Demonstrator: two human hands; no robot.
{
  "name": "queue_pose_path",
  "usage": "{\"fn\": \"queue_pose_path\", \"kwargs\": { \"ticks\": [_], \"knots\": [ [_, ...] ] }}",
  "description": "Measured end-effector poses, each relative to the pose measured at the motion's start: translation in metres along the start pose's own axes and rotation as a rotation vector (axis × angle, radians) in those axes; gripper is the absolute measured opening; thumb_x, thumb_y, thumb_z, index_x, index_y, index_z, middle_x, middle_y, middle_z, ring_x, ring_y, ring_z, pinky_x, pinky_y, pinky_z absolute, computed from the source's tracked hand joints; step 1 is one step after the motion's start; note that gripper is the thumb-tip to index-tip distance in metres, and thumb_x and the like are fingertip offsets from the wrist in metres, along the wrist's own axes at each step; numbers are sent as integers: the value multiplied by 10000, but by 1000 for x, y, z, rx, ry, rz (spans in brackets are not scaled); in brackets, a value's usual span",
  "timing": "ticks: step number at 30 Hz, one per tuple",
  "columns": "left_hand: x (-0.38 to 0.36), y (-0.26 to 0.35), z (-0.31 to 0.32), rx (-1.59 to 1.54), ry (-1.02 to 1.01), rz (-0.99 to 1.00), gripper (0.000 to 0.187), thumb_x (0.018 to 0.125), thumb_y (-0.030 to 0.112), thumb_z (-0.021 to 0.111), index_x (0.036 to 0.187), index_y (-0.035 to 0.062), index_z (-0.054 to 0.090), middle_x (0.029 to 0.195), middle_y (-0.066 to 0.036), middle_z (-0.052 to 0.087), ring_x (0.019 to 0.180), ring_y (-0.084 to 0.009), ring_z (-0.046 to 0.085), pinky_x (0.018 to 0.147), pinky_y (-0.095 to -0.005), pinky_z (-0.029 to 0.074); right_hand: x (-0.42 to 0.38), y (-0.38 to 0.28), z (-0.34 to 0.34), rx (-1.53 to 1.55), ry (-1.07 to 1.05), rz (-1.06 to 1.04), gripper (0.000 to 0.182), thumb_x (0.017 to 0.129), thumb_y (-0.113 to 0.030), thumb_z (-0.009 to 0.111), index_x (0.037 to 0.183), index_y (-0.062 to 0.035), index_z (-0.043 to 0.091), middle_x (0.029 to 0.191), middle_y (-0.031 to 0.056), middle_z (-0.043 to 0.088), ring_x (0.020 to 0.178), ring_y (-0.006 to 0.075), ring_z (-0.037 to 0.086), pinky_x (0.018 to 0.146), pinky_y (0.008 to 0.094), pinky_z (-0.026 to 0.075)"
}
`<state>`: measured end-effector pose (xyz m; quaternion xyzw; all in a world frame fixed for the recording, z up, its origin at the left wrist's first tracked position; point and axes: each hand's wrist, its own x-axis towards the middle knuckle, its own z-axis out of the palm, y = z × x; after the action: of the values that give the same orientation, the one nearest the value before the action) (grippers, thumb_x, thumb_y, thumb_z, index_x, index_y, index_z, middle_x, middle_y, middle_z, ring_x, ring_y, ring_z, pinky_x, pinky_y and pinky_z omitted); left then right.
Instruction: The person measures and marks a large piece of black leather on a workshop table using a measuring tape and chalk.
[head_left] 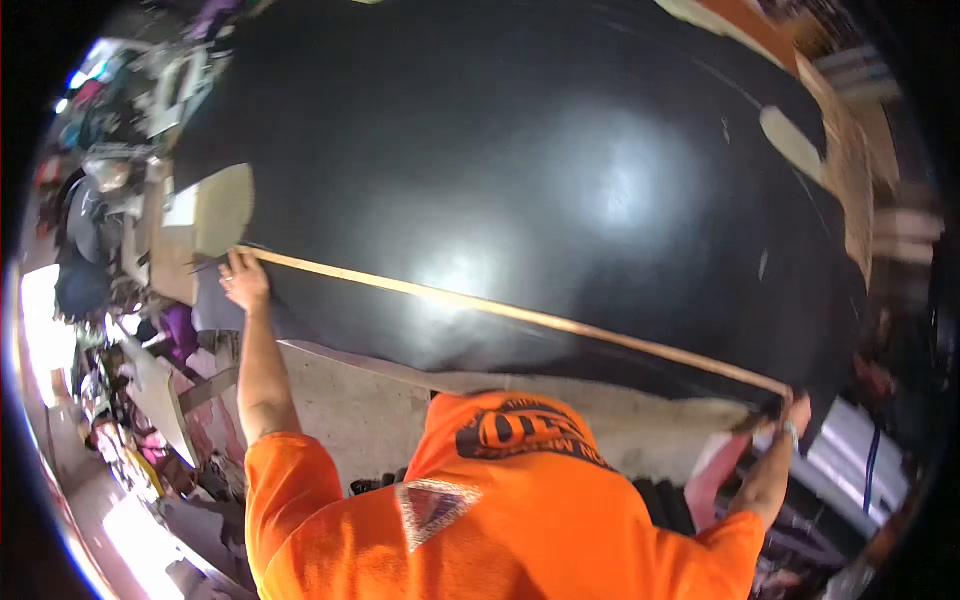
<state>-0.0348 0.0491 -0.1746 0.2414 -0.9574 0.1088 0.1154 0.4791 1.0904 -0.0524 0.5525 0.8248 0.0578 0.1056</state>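
Note:
A large black sheet, which looks like a leather hide (400, 130), lies spread out with uneven edges and a glossy surface. Across its near part runs a long, thin wooden strip (520, 313), slanting down from left to right. My left hand (243, 281) rests at the strip's left end, fingers stretched out and touching it. At the far right end, my right hand (797, 411) is closed around the strip's tip, by the hide's edge; its fingers are partly hidden. Both arms are spread wide.
The hide covers a pale table (350, 405), whose bare surface shows along the near side. A pale rounded piece (225, 210) lies at the left edge. Cluttered scraps (150, 440) fill the left side. Silvery material (850, 460) stands at the lower right.

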Motion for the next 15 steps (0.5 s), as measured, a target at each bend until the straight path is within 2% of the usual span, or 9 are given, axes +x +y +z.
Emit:
{"fn": "queue_pose_path", "kwargs": {
  "ticks": [2, 4, 5, 8, 10, 12, 13, 14, 15],
  "knots": [
    [-11, 14, -24, -39, -61, -13, 565, 1022, 534, 391, 1501, 236, 431, 1533, -219, 376, 1381, -464, 376, 1075, -618, 367, 5, 21, 16, 21, 10, -41, 559, 897, -450, 679, 1158, 44, 642, 1133, 273, 679, 1066, 437, 648, 890, 492, 509],
    [-21, 27, -41, -156, -129, -88, 620, 1006, 571, 404, 1536, 251, 384, 1607, -211, 269, 1487, -426, 215, 1182, -576, 218, 9, 56, 41, 64, 91, -60, 508, 868, -344, 735, 1163, 58, 638, 1117, 279, 682, 1053, 436, 652, 899, 489, 512],
    [-26, 30, -45, -201, -134, -114, 628, 1002, 575, 407, 1542, 256, 373, 1618, -207, 247, 1500, -416, 187, 1196, -561, 190, -1, 48, 30, 27, -30, 39, 522, 855, -304, 752, 1213, 52, 621, 1136, 278, 678, 1055, 431, 655, 908, 490, 517],
    [-31, 39, -59, -268, -191, -169, 651, 995, 584, 415, 1562, 275, 334, 1643, -192, 189, 1526, -386, 122, 1225, -526, 109, -7, 90, 68, 78, 116, 66, 528, 844, -288, 768, 1207, 63, 615, 1037, 251, 712, 909, 404, 692, 835, 444, 548],
    [-33, 36, -60, -150, -34, -130, 557, 994, 522, 451, 1470, 234, 455, 1525, -178, 385, 1425, -379, 316, 1153, -530, 285, -16, 96, 65, 124, -68, 105, 478, 856, -242, 755, 1201, 61, 622, 1023, 232, 715, 847, 352, 696, 777, 418, 565],
    [-31, 29, -62, -52, 27, -17, 483, 993, 482, 469, 1378, 201, 545, 1405, -158, 511, 1320, -368, 445, 1084, -527, 385, -43, 86, 56, 652, -160, -24, 411, 881, -227, 730, 1181, 38, 634, 988, 213, 716, 786, 304, 692, 684, 404, 567],
    [-30, 15, -50, -14, 148, 90, 382, 979, 442, 496, 1213, 168, 623, 1214, -117, 596, 1141, -339, 543, 968, -507, 470, -51, 88, 56, 528, -158, 30, 395, 898, -273, 706, 1159, 16, 638, 999, 215, 717, 794, 320, 697, 676, 420, 566],
    [-33, 26, -72, 5, 41, 143, 385, 976, 459, 499, 1172, 162, 644, 1208, -120, 608, 1134, -337, 557, 964, -488, 480, -57, 89, 57, 406, -162, 83, 386, 915, -319, 683, 1138, -6, 642, 1009, 217, 718, 801, 335, 701, 669, 436, 564],
    [-32, 20, -64, -163, 89, 201, 403, 976, 487, 496, 1169, 162, 638, 1194, -121, 610, 1126, -327, 560, 945, -482, 493, -77, 72, 35, 110, -47, 109, 394, 899, -355, 688, 1133, -40, 644, 1058, 231, 711, 903, 402, 696, 754, 498, 552]
  ]
}}
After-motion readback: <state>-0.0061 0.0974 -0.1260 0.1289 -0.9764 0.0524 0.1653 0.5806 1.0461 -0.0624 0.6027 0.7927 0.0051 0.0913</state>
